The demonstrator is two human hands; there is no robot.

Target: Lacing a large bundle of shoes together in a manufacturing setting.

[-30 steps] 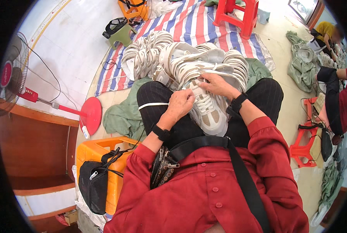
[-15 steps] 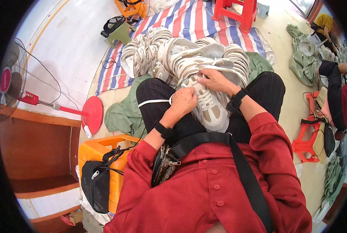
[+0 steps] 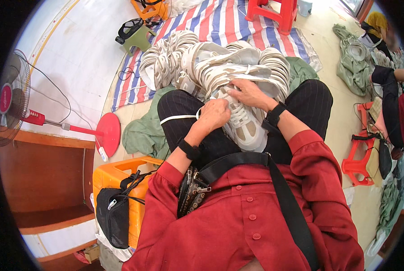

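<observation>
A beige and white sneaker (image 3: 248, 131) rests between my thighs, its toe pointing toward me. My left hand (image 3: 214, 113) is closed at the left side of its lacing, pinching a white shoelace (image 3: 179, 118) whose loose length trails left over my thigh. On the upper part of the same sneaker, near the tongue, my right hand (image 3: 251, 95) grips with thumb and fingers; some fingertips are hidden. Just beyond my hands lies a heap of similar flat shoe uppers (image 3: 220, 63), stacked in curved rows.
Striped sheeting (image 3: 220, 22) and green cloth (image 3: 143, 128) cover floor around the heap. A fan (image 3: 12, 99) stands left, an orange stool (image 3: 114, 174) with a black pouch (image 3: 113, 217) near my left elbow. Red stools (image 3: 283, 16) stand ahead and right; other people sit at far right.
The view has shifted slightly. My left hand has moved a little away from me along the lacing, while my right hand keeps its hold on the sneaker.
</observation>
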